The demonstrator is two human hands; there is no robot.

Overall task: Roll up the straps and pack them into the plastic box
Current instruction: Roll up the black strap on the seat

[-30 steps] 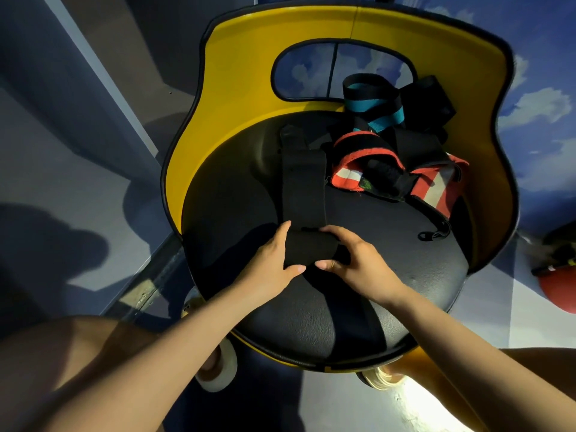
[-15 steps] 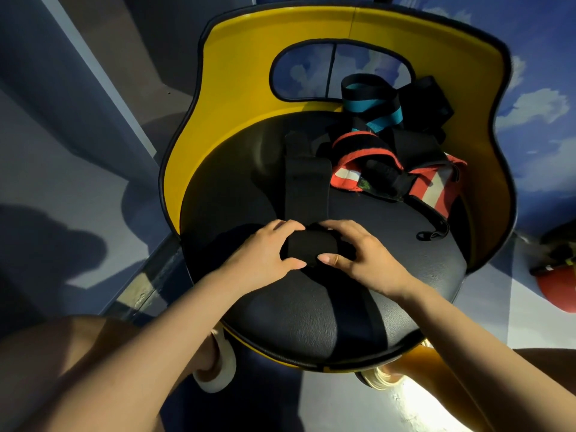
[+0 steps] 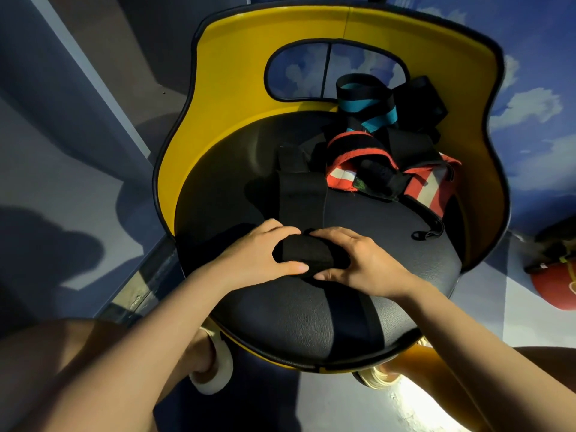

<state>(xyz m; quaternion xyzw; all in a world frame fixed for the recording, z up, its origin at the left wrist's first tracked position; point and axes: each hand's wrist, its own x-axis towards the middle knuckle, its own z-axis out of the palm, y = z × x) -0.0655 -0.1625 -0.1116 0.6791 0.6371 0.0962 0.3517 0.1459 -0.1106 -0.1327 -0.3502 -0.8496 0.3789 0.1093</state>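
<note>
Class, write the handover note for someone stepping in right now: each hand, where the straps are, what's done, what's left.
Left hand: grips the left end of the black strap's roll.
Right hand: grips the right end of the same roll.
The roll sits on the black seat of the yellow chair; the unrolled length runs away from the hands.
Done: the roll is started.
Left: finish rolling, then roll the red strap and the teal-striped strap heaped at the back of the seat. The plastic box is not in view.

Strap roll [image 3: 307,255] on seat [image 3: 299,322] front; strap pile [image 3: 386,160] behind, right.
</note>
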